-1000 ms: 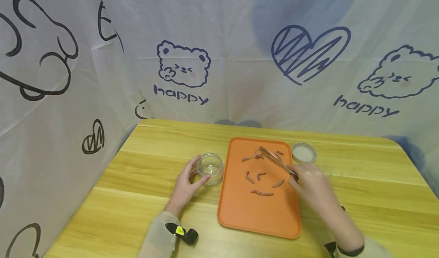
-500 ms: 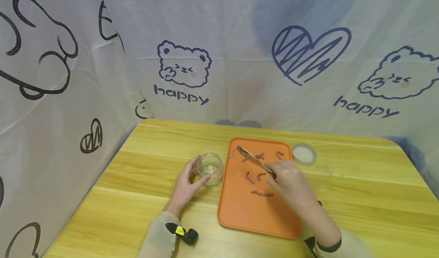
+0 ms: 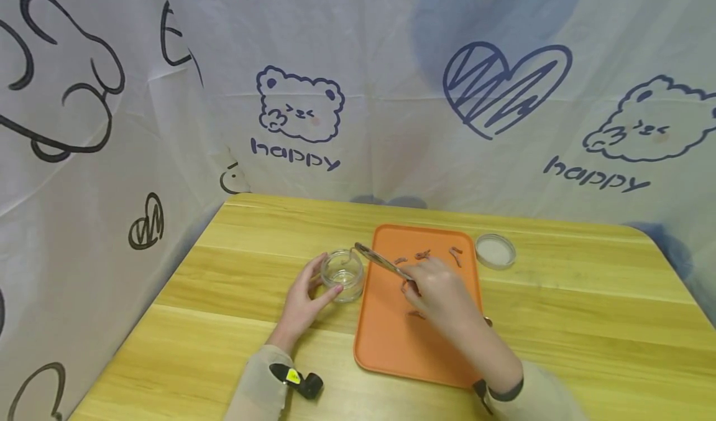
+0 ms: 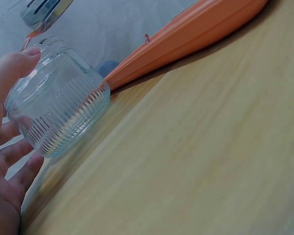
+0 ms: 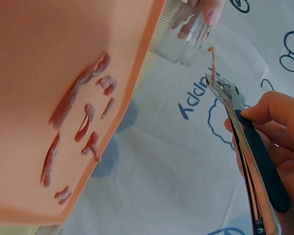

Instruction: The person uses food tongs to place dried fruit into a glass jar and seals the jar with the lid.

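Note:
My left hand holds a clear glass jar with a ribbed lower wall, thumb on one side and fingers round the other. The jar stands on the table just left of an orange tray. My right hand grips metal tongs with dark handles. From the tong tips hangs a thin reddish meat-like strip, over the jar's mouth in the head view. Several more reddish strips lie on the tray, some hidden behind my right hand in the head view.
A round, shallow clear lid lies on the wooden table beside the tray's far right corner. A white cloth with printed drawings hangs behind the table and along its left side.
My right hand has moved left across the tray with the tongs, carrying the thin strip from the tray's far part to the jar. The left hand and jar have stayed in place.

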### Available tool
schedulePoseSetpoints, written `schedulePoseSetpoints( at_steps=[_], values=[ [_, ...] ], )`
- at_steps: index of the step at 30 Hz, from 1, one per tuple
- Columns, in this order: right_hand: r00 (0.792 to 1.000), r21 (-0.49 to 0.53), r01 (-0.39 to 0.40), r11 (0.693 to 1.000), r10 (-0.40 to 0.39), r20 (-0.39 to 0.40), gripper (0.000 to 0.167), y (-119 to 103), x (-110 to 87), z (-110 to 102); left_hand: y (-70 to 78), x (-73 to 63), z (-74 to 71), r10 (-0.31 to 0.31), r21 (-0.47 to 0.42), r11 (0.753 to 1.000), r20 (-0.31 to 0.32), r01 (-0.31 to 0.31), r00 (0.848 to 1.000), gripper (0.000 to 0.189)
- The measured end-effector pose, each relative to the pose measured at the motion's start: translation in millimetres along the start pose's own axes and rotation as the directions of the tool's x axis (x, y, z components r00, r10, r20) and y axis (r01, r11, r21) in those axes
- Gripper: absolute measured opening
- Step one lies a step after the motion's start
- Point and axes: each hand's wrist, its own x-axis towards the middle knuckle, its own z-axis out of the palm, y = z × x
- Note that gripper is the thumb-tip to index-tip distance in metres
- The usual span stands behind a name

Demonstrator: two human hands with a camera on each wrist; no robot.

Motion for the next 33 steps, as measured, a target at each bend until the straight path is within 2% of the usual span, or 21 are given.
schedulePoseSetpoints(
  at_steps=[6, 17, 23, 27, 33],
  values=[
    [0.999, 0.009, 0.044, 0.999, -0.043, -0.015, 0.021, -5, 5.7, 7, -2.8, 0.0, -0.8, -0.003, 0.003, 1.000, 0.002, 0.003, 1.000, 0.070],
    [0.996, 0.037, 0.081, 0.996, -0.082, 0.031, 0.018, -9, 7.9, 17, -1.4, -0.1, -0.5, -0.010, 0.002, 1.000, 0.002, 0.010, 1.000, 0.070],
    [0.996, 0.037, 0.077, 0.996, -0.079, 0.040, 0.019, -11, 6.3, 19, -2.4, 1.2, -0.9, -0.001, -0.018, 1.000, 0.003, 0.001, 1.000, 0.070],
    [0.996, 0.047, 0.067, 0.997, -0.070, 0.048, 0.020, -11, 4.9, 18, -2.6, 1.0, -1.3, -0.017, -0.008, 1.000, 0.000, 0.017, 1.000, 0.069],
    [0.999, 0.067, 0.007, 0.998, -0.009, 0.043, 0.020, -2, 0.4, 10, -1.9, -0.1, -1.3, -0.027, 0.010, 1.000, 0.002, 0.027, 1.000, 0.069]
  ],
)
